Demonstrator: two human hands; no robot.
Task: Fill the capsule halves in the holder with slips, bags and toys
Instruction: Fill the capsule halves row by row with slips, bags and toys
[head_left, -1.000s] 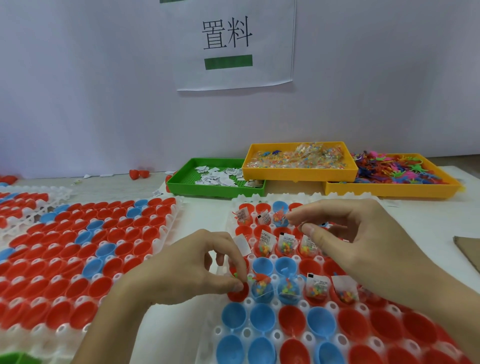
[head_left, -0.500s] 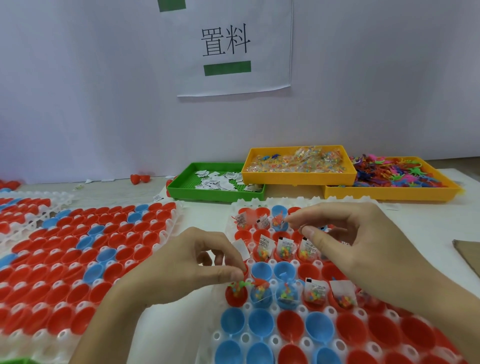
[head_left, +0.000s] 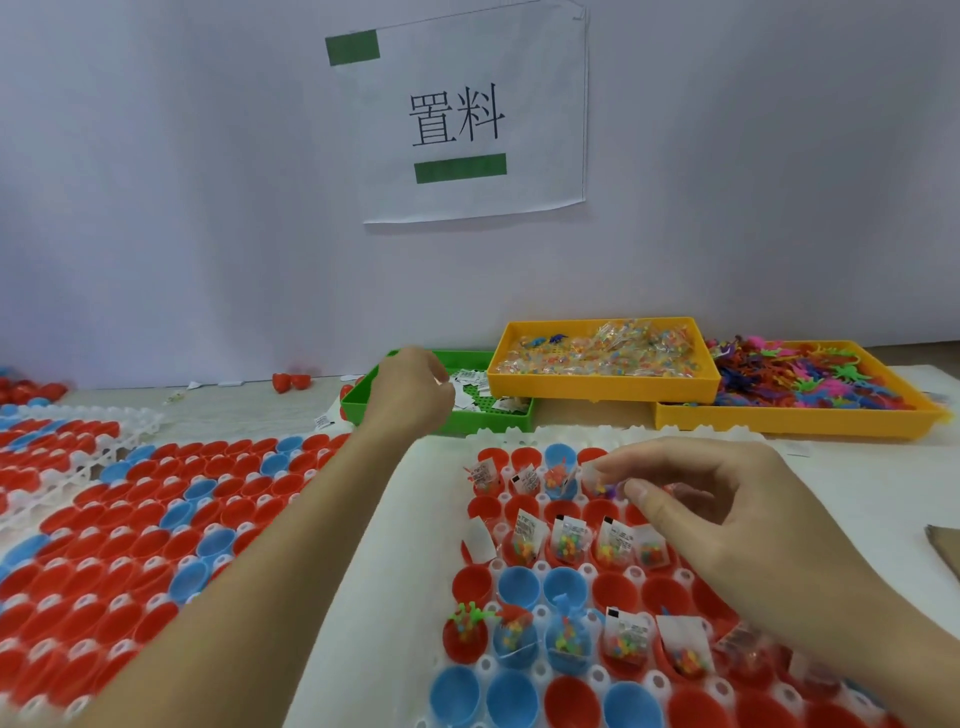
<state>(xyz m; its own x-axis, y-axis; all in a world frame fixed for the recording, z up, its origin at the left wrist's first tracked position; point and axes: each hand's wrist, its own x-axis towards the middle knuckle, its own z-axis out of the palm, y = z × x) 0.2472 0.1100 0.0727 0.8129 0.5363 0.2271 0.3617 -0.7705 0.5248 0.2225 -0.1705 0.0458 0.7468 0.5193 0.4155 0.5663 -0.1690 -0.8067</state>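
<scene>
Reaching for slips while the other hand is hovering over the filled cups

I am stretching my left hand (head_left: 410, 389) to the green plastic tray of white paper slips (head_left: 470, 413) at the table's far edge, fingers curled down over its near-left corner; whether they are pinching a slip yet I cannot tell. My right hand (head_left: 722, 519) is hovering over the far rows of the white plastic capsule holder (head_left: 597, 434), thumb and fingers bent close together around what looks like a small colourful toy, too blurred to be sure. The risk, I judge, is my right wrist brushing the upright clear bead bags (head_left: 626, 642) in the red and blue capsule halves (head_left: 470, 584) beneath it and tipping them out, or my left hand lifting several slips at once.
</scene>
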